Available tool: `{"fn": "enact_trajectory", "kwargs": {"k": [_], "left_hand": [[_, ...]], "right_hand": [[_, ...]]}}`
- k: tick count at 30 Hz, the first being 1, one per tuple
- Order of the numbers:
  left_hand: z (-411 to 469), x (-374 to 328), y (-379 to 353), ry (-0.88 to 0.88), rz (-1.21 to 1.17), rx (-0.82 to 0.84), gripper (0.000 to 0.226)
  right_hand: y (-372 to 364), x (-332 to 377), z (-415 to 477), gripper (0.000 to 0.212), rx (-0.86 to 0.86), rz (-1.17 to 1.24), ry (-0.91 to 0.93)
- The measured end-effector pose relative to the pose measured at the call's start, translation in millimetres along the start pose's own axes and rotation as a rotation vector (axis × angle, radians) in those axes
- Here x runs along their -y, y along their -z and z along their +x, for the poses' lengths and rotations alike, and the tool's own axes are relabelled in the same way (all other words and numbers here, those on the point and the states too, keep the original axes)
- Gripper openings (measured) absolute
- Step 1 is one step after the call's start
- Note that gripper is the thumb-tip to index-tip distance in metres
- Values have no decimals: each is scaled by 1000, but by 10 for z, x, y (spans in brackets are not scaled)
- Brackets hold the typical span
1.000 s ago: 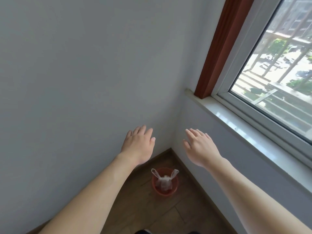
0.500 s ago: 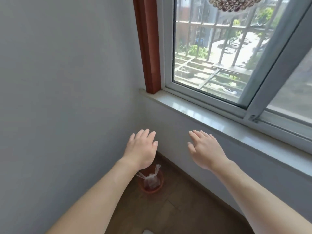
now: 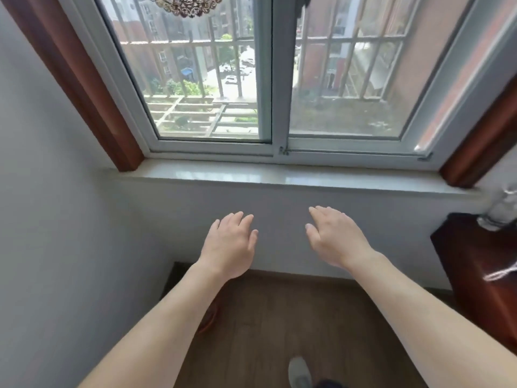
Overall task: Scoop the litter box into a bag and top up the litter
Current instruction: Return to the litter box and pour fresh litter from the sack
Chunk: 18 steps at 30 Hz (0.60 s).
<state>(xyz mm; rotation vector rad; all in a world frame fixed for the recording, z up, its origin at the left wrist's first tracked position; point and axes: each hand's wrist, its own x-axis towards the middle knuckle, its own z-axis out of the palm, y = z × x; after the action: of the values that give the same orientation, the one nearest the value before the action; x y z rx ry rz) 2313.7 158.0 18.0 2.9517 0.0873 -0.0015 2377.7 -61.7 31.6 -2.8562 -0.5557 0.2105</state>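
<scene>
My left hand (image 3: 230,243) and my right hand (image 3: 334,236) are held out in front of me at chest height, palms down, fingers straight and relaxed, each holding nothing. They hover before the white wall under the window. A small red bin (image 3: 209,317) stands on the floor in the left corner; my left forearm hides most of it, leaving only an edge of its rim in sight. No litter box, scoop or litter bag shows in this view.
A wide window with a pale sill (image 3: 279,177) faces me, with dark red frame posts at both sides. A dark wooden cabinet (image 3: 481,264) stands at the right with a clear glass object (image 3: 500,211) on top. Wooden floor (image 3: 293,317) lies below; my grey shoe (image 3: 299,372) shows.
My view has swung right from the corner to face the window. The red bin with its tied bag slid left and behind my left forearm. Both hands stay open and empty.
</scene>
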Motion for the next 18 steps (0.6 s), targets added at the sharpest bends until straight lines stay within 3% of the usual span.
{"fn": "enact_trajectory", "kwargs": {"k": [10, 18], "left_hand": [[-376, -839, -374, -290, 41, 132, 45], [-440, -2150, -483, -484, 63, 101, 42]], "right_hand": [[-125, -571, -1456, 51, -76, 75, -311], [71, -1518, -2529, 53, -233, 84, -586]]}}
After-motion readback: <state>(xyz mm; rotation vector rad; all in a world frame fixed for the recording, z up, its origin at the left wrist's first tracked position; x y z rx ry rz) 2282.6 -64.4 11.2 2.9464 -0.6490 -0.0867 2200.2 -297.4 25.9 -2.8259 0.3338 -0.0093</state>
